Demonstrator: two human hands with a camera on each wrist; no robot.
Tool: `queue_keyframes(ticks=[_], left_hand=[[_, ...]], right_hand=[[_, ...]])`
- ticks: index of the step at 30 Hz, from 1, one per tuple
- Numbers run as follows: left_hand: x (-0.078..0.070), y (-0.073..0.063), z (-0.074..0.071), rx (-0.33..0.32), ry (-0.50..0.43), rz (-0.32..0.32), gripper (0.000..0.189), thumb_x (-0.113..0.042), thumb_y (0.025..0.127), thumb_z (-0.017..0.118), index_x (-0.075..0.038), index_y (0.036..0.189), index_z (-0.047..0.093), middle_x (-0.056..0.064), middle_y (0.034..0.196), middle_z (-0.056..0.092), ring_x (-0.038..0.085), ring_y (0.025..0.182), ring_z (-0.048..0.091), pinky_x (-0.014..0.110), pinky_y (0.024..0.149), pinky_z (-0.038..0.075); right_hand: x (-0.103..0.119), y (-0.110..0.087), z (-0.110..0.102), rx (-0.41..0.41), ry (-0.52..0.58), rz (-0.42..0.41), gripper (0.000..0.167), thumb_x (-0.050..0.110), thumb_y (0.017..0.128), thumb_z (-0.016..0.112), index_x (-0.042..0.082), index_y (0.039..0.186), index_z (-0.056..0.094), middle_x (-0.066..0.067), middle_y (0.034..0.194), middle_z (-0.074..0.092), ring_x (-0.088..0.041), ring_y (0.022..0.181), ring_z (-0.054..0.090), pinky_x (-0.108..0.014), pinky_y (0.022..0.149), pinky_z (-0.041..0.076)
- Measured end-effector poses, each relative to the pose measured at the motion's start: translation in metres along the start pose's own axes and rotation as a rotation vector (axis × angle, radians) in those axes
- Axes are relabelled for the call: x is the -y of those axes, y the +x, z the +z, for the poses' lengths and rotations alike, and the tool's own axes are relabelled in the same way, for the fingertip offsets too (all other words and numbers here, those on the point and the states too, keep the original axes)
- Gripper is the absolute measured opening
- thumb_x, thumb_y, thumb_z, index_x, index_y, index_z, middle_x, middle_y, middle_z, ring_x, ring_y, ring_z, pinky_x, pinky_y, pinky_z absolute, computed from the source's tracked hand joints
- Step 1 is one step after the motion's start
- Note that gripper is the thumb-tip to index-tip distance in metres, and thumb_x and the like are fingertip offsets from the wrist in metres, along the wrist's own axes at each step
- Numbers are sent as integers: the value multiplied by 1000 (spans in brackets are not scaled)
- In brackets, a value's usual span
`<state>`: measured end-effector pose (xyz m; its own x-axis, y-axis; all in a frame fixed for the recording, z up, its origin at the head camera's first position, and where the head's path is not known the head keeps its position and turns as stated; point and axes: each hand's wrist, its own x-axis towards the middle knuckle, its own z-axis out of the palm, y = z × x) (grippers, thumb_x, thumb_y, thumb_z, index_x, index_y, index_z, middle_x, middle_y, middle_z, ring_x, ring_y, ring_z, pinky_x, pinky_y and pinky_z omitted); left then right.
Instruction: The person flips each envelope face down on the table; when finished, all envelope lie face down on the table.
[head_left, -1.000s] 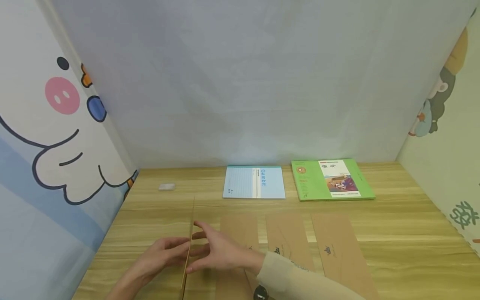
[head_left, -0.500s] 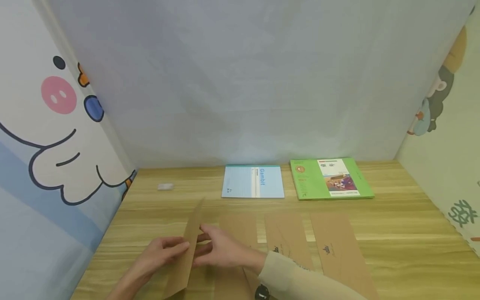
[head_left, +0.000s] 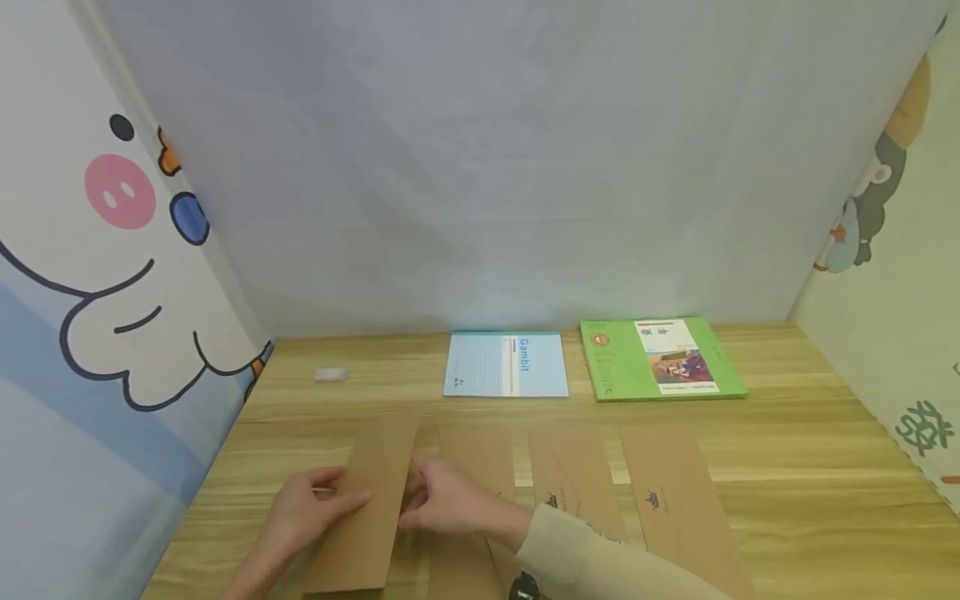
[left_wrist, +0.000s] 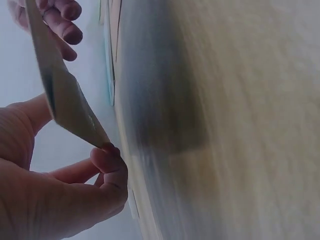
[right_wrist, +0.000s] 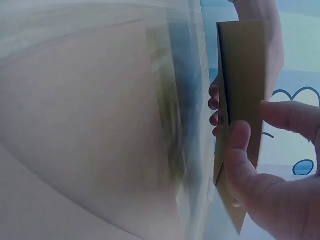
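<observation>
A plain brown kraft envelope [head_left: 367, 500] is held tilted above the left part of the table, its broad face turned up in the head view. At its left edge, the left hand [head_left: 303, 510] pinches it, thumb lying on the upper face. The right hand [head_left: 446, 500] grips the opposite long edge, and some of its fingertips are hidden behind the paper. Seen from the left wrist, the envelope [left_wrist: 75, 107] shows a folded flap, with a left fingertip at its lower corner. In the right wrist view, the envelope [right_wrist: 244, 75] stands nearly edge-on between both hands.
Brown envelopes with crown prints lie side by side: one [head_left: 474, 454] under the right forearm, a middle one [head_left: 570, 458], and one [head_left: 667, 467] at right. Behind them are a blue notepad [head_left: 506, 364] and a green book [head_left: 663, 358]. A small whitish block [head_left: 331, 375] lies back left.
The envelope has turned from edge-on to nearly face-up, leaning over toward the left. Both hands keep hold of it; the right hand has shifted slightly right, the left slightly left.
</observation>
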<state>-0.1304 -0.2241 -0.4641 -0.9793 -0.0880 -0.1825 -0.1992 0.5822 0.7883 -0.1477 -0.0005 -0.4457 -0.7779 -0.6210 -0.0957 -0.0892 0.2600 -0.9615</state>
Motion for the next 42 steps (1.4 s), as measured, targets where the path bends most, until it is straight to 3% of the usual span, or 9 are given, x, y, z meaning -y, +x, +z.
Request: queue_keyframes(ticks=[4, 11, 19, 24, 33, 38, 42], left_hand=[[3, 0, 0, -26, 93, 16, 77, -39, 70, 84, 10, 122, 57, 26, 116, 60, 32, 97, 63, 37, 71, 54], [6, -1, 0, -59, 158, 43, 77, -40, 69, 84, 11, 121, 57, 25, 112, 62, 29, 92, 64, 37, 68, 54], [10, 0, -1, -83, 185, 84, 66, -29, 70, 85, 10, 117, 61, 15, 99, 67, 25, 83, 66, 34, 66, 53], [10, -1, -2, -91, 173, 95, 58, -20, 72, 84, 10, 116, 62, 14, 95, 68, 23, 78, 66, 33, 63, 53], [13, -1, -2, -100, 191, 84, 50, -8, 71, 81, 12, 113, 62, 11, 90, 67, 22, 75, 66, 34, 63, 54], [12, -1, -1, -82, 209, 85, 50, -6, 69, 81, 12, 112, 61, 10, 90, 67, 23, 75, 67, 36, 65, 54], [10, 0, 0, -67, 244, 105, 50, -7, 69, 81, 12, 111, 62, 11, 90, 67, 25, 76, 67, 39, 67, 54]], right_hand=[[-2, 3, 0, 14, 16, 23, 63, -10, 71, 74, 2, 127, 50, -7, 82, 67, -11, 68, 64, -24, 63, 53], [-5, 6, 2, 24, 41, 34, 64, -14, 70, 73, 0, 127, 48, -7, 79, 66, -12, 67, 64, -24, 62, 53], [-11, 11, 3, -54, -109, 82, 87, -8, 69, 79, -15, 139, 29, -8, 86, 62, -12, 68, 63, -24, 63, 53], [-10, 13, 5, -96, -239, 137, 92, 1, 66, 84, -12, 140, 31, -10, 96, 63, -11, 70, 62, -25, 67, 53], [-12, 19, 7, -90, -480, 135, 77, 13, 65, 87, -7, 129, 48, -1, 90, 63, -12, 75, 57, -25, 70, 49], [-14, 20, 7, -96, -515, 109, 46, 10, 62, 89, 4, 93, 55, 3, 76, 56, -11, 64, 51, -23, 58, 45], [-14, 18, 8, -104, -535, 110, 43, 9, 60, 89, 8, 82, 52, 5, 71, 51, -10, 60, 47, -22, 54, 42]])
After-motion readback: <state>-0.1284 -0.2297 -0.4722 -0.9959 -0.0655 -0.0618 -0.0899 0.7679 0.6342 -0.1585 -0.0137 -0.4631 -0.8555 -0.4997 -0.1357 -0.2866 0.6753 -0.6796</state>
